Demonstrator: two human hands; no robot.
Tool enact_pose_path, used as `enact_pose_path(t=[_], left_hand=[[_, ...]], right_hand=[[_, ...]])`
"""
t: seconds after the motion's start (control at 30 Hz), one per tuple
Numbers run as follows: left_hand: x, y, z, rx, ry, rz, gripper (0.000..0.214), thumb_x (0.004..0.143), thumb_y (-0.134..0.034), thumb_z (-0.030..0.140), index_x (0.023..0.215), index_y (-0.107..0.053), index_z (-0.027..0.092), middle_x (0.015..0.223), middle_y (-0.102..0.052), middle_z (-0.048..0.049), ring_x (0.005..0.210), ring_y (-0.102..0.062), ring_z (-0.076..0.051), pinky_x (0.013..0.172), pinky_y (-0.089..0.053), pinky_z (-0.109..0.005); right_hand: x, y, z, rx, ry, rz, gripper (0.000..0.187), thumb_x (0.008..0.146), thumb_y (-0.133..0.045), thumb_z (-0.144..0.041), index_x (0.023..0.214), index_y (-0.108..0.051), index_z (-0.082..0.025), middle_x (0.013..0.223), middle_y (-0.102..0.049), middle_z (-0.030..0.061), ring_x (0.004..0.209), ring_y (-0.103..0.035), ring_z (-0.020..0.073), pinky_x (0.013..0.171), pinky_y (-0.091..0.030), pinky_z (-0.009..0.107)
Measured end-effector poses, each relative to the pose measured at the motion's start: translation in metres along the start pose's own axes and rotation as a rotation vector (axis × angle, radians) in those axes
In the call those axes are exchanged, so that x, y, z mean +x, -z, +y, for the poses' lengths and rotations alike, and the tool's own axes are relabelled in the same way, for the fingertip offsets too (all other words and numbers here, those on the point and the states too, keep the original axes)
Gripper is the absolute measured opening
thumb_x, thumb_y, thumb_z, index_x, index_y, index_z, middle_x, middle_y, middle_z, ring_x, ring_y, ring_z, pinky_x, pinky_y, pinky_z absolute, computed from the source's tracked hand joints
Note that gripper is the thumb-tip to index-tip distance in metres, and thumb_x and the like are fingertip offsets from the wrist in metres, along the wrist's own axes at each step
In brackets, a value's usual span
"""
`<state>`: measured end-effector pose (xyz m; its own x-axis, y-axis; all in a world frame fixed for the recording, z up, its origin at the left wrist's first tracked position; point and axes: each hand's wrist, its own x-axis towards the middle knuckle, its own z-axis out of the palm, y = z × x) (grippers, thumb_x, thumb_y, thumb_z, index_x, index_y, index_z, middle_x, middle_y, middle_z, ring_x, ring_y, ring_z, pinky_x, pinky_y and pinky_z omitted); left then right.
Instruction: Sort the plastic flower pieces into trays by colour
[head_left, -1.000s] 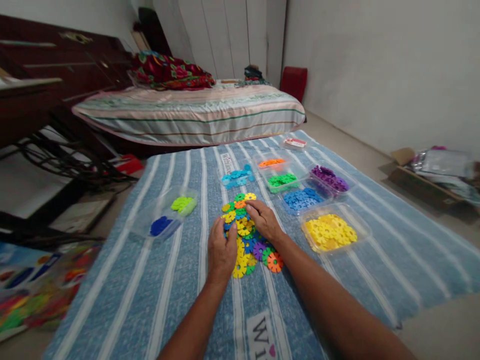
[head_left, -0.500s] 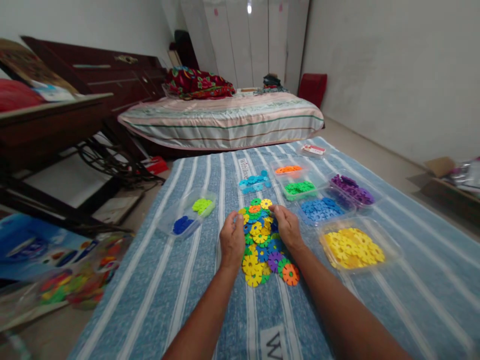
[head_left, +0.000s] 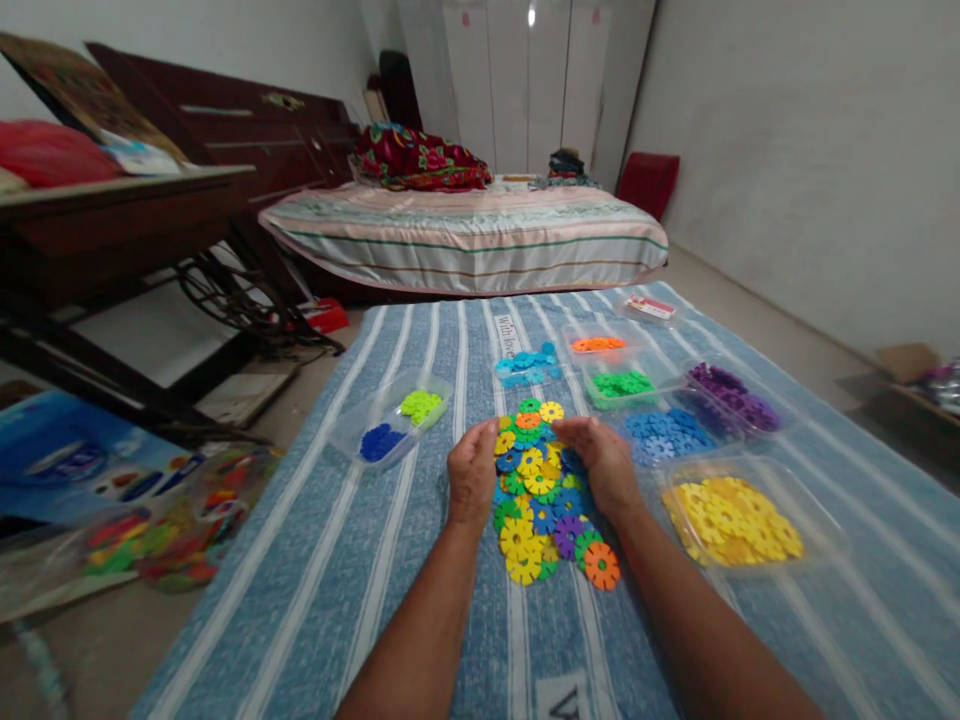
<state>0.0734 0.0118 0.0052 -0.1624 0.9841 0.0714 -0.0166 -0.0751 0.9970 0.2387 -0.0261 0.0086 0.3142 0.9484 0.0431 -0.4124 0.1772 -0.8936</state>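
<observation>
Since the frame a second ago, both hands have drawn apart to the flanks of the pile, and the head has turned so the table sits further right in view. Nearest, at the pile's five o'clock, lies a loose-looking orange disc (head_left: 602,566). The pile of mixed notched discs (head_left: 541,487) lies flat on the striped cloth (head_left: 300,560), between the hands. The left hand (head_left: 472,475), at nine o'clock, is loosely curled; the right hand (head_left: 606,465), at three, is half open, fingertips by the top discs. I cannot tell whether either pinches one. The discs look light, thin and stiff, likely to slide over each other; a rim pinch between thumb and forefinger should suit. Beyond the right hand is a tub (head_left: 814,505) of yellow pieces; at ten o'clock, a two-colour tray (head_left: 349,430); towards one, green pieces (head_left: 622,385). Farthest stands the bed (head_left: 465,235).
</observation>
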Motion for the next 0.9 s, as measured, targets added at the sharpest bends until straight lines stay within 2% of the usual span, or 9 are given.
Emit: enact_pose_path(t=[0.17,0.3,0.4,0.5,0.63,0.9], left_hand=[[0.006,0.005,0.005,-0.125,0.055,-0.014,0.044,0.072,-0.065,0.054,0.088,-0.07,0.013,0.09,-0.074,-0.0084,0.09,-0.068,-0.023,0.085,-0.052,-0.035],[0.01,0.008,0.01,-0.158,0.09,0.007,0.046,0.068,-0.068,0.055,0.083,-0.069,0.012,0.089,-0.073,-0.0105,0.088,-0.069,-0.024,0.083,-0.053,-0.037],[0.012,0.009,0.012,-0.165,0.101,0.006,0.047,0.067,-0.069,0.055,0.082,-0.068,0.011,0.087,-0.072,-0.011,0.086,-0.069,-0.024,0.081,-0.054,-0.037],[0.012,0.01,0.013,-0.166,0.105,0.001,0.047,0.067,-0.069,0.055,0.081,-0.068,0.01,0.086,-0.072,-0.0115,0.086,-0.069,-0.023,0.082,-0.054,-0.037],[0.011,0.011,0.014,-0.175,0.115,-0.005,0.046,0.067,-0.069,0.054,0.081,-0.069,0.011,0.087,-0.072,-0.0116,0.086,-0.069,-0.023,0.081,-0.054,-0.036],[0.013,0.012,0.014,-0.17,0.109,-0.022,0.044,0.066,-0.069,0.054,0.076,-0.068,0.011,0.079,-0.072,-0.0098,0.078,-0.069,-0.021,0.077,-0.054,-0.035]], right_hand=[[0.002,0.01,0.003,-0.16,0.071,0.113,0.032,0.078,-0.063,-0.049,0.077,-0.072,-0.019,0.083,-0.074,0.0057,0.082,-0.068,0.02,0.083,-0.052,0.035],[0.001,0.014,0.001,-0.417,0.166,0.179,0.033,0.08,-0.06,-0.049,0.075,-0.071,-0.019,0.077,-0.071,0.0042,0.078,-0.065,0.0202,0.078,-0.051,0.035],[-0.002,0.013,-0.001,-0.637,0.229,0.169,0.032,0.081,-0.056,-0.046,0.077,-0.071,-0.018,0.071,-0.068,0.0029,0.071,-0.062,0.0195,0.071,-0.049,0.033],[-0.006,0.012,-0.002,-0.739,0.269,0.134,0.031,0.082,-0.054,-0.044,0.077,-0.069,-0.017,0.069,-0.065,0.0023,0.068,-0.059,0.0186,0.069,-0.047,0.032],[-0.011,0.015,-0.002,-0.842,0.319,0.076,0.024,0.08,-0.054,-0.038,0.083,-0.068,-0.018,0.08,-0.067,0.0048,0.077,-0.061,0.0203,0.076,-0.049,0.034],[-0.027,0.029,0.007,-1.1,0.418,0.018,0.029,0.083,-0.056,-0.038,0.101,-0.067,-0.019,0.108,-0.064,0.0122,0.104,-0.057,0.0262,0.095,-0.044,0.044]])
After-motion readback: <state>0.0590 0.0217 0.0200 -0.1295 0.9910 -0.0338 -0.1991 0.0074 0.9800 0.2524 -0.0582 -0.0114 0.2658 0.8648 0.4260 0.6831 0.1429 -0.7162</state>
